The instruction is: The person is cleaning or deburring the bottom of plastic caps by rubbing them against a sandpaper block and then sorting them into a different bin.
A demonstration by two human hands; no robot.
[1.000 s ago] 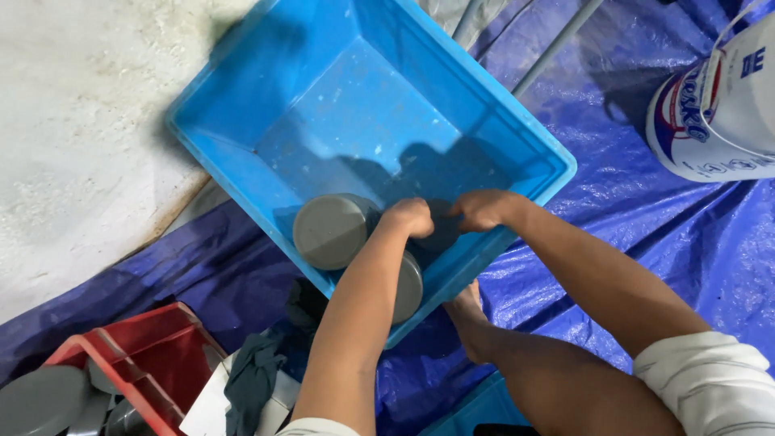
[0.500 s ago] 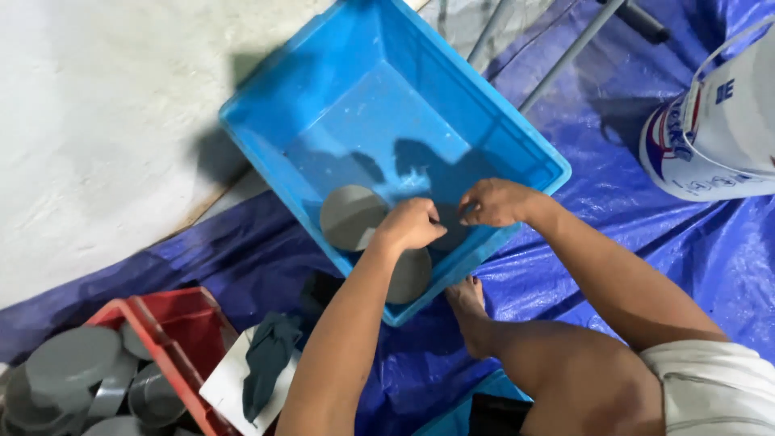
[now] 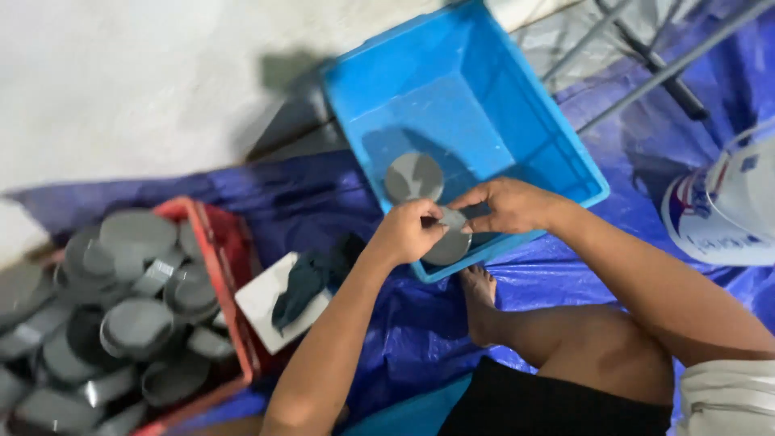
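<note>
Both hands met over the near corner of the blue crate point(image 3: 517, 105), the left hand point(image 3: 409, 232) and right hand point(image 3: 507, 206) pinching a grey round cap point(image 3: 446, 242) between closed fingertips, a second cap point(image 3: 413, 177) lying just beyond them, so working it apparently wanted a steady two-handed grip.

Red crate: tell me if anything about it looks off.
The red crate is heaped with grey caps, jumbled at all angles, above its rim. Left of it the picture is too blurred to tell whether any have spilled.
</note>
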